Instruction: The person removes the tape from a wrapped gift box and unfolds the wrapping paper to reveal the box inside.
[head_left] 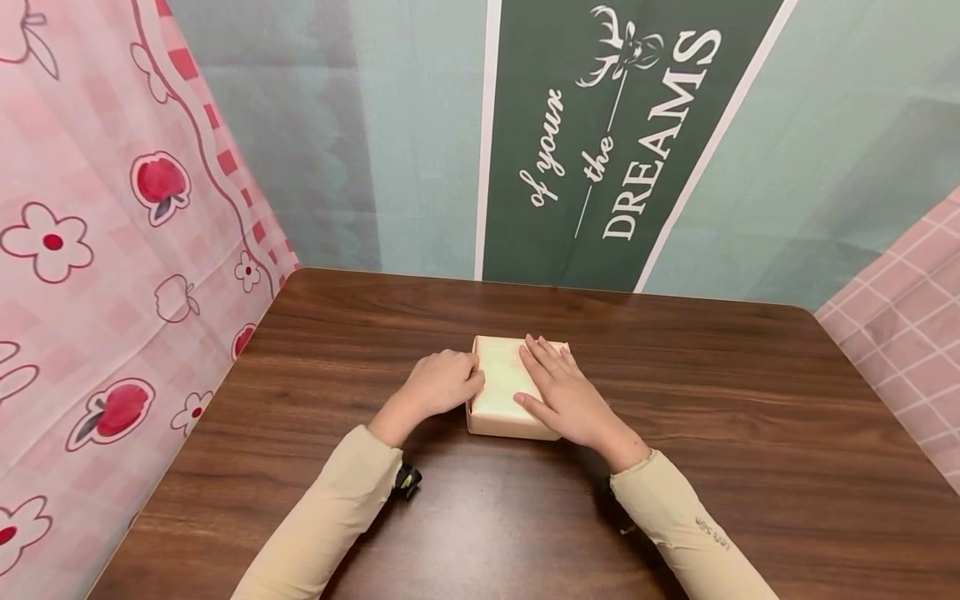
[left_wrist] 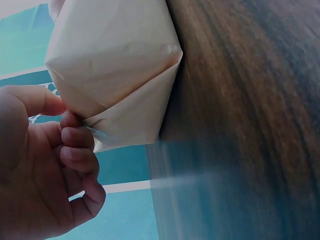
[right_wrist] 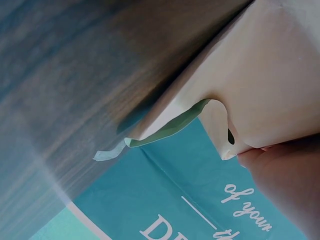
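Note:
A box-shaped parcel wrapped in cream paper lies on the table. At its left end my left hand has curled fingers, and thumb and fingertips pinch the edge of the folded paper flap. A shiny clear piece of tape shows beside those fingertips. My right hand rests on the parcel's top with straight fingers. In the right wrist view the end flap stands loose, its green inner side showing, and a translucent tape strip hangs from it. What the paper covers is hidden.
The brown wooden table extends around the parcel on all sides. Behind it hangs a green-grey curtain with printed lettering. A pink patterned cloth hangs at the left, a pink checked one at the right.

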